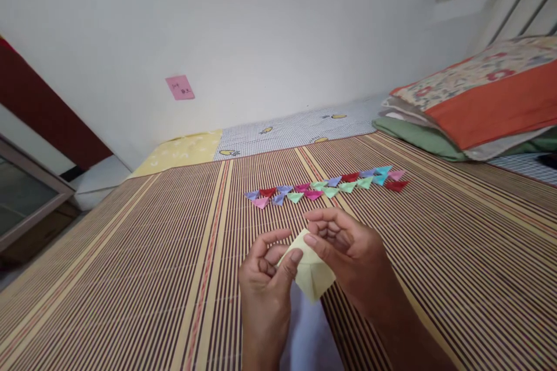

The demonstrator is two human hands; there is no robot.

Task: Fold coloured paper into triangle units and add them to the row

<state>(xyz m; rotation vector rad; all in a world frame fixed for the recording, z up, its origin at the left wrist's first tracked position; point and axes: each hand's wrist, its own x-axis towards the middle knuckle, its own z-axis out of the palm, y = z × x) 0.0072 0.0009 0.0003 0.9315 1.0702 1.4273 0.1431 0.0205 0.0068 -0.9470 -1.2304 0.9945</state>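
A pale yellow folded paper [314, 278] with creases meeting near its middle is held up between both hands, above the striped mat [169, 255]. My left hand [268, 278] pinches its left edge, thumb on the near face. On the upper right part of the paper lies the thumb of my right hand [354, 255], its fingers curled behind. Beyond the hands, two rows of small folded paper triangles lie on the mat, among them a pink one [260, 203], a green one [295, 197] and a red one [397, 186].
Folded bedding [500, 90] in orange, floral and green is stacked at the right. A checked cloth [278, 132] and a yellow cloth [183, 151] run along the wall, where a pink note [180, 87] hangs. A framed glass panel [26, 191] stands at the left.
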